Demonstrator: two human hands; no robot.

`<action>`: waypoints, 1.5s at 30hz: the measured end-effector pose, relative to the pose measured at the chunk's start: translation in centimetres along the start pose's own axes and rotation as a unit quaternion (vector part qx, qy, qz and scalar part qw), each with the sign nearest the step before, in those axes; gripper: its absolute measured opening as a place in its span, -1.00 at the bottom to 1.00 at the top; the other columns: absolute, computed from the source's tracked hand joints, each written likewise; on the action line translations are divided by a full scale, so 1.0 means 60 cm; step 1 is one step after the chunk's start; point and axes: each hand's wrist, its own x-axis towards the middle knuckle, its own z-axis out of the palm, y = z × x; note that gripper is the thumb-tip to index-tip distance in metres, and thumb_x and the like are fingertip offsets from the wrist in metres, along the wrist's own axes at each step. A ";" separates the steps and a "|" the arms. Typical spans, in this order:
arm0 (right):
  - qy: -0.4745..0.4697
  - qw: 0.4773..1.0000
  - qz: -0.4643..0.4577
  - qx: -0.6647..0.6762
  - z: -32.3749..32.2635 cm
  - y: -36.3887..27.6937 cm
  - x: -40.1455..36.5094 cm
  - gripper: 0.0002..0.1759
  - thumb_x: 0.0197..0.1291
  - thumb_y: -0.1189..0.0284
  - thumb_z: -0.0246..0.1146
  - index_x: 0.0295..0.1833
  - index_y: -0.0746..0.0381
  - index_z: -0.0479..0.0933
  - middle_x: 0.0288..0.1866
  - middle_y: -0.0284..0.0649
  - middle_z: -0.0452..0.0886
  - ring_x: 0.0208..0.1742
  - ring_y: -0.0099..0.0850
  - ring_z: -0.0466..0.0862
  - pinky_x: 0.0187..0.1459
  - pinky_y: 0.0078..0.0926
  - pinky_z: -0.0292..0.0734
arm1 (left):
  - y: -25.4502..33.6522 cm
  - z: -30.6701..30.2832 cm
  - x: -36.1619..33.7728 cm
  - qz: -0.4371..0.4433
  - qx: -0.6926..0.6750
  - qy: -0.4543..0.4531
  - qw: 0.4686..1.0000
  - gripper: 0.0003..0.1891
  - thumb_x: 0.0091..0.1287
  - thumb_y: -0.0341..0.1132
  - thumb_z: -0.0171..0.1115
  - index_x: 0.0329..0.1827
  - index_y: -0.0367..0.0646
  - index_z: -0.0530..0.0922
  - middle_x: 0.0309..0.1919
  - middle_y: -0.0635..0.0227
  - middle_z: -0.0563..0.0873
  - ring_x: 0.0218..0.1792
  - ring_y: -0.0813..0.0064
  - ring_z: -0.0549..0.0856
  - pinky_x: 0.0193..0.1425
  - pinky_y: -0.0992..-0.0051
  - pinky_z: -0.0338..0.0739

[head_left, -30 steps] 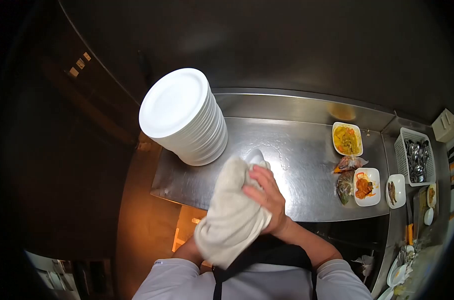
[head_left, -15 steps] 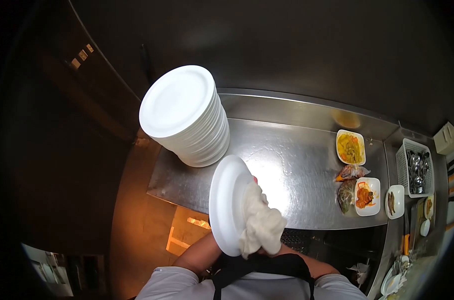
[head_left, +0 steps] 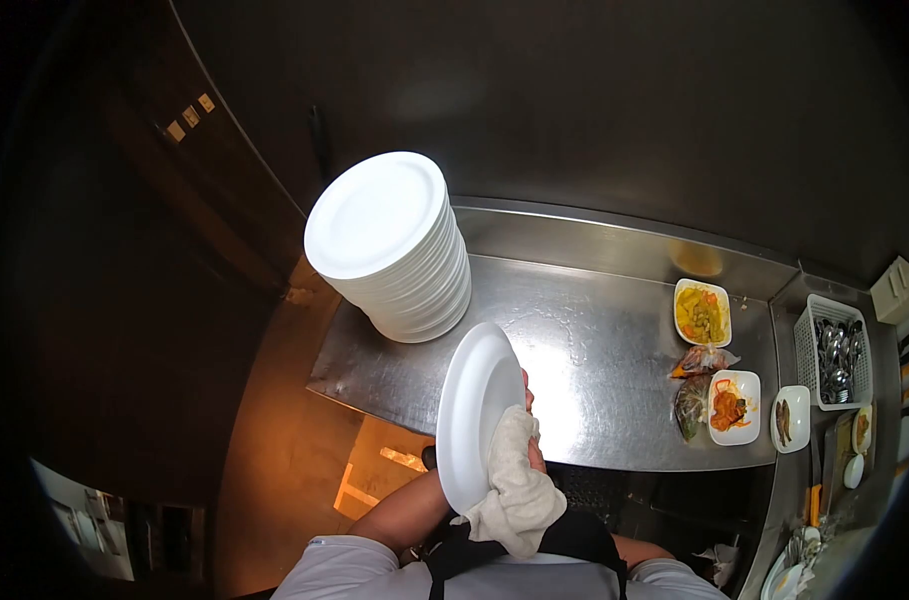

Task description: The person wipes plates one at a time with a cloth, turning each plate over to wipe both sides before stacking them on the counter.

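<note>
A white plate (head_left: 471,400) is held tilted in front of my apron, its inner face turned towards the cloth. My left forearm (head_left: 406,512) runs up behind it, and that hand, which supports the plate, is hidden. At the plate's right side, my right hand (head_left: 537,457) is closed on a bunched white cloth (head_left: 519,495), pressed against the lower rim. Folds of the cloth cover most of its fingers. Beyond the plate, a tall stack of white plates (head_left: 374,215) stands on the left end of the steel counter (head_left: 614,370).
On the right stand a bowl of yellow food (head_left: 702,313), a bowl of orange food (head_left: 734,408), bagged food (head_left: 692,405) and a small dish (head_left: 790,418). A cutlery basket (head_left: 834,350) and an orange-handled knife (head_left: 814,500) lie farther right.
The cloth has slid down along the plate's right side, and fingers now show beyond the rim. The view has shifted slightly, so the counter and stack appear lower.
</note>
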 end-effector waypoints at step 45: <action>0.047 0.997 -0.045 0.042 0.004 -0.007 0.031 -0.70 0.13 0.41 0.44 0.01 0.13 0.69 0.22 0.20 0.58 0.37 0.16 0.51 0.35 0.36 0.29 | 0.008 0.021 -0.024 0.020 -0.002 -0.013 1.000 -0.57 0.60 -0.02 -0.05 0.05 -0.27 0.54 -0.16 0.25 0.68 -0.12 0.47 0.62 -0.02 0.42 0.51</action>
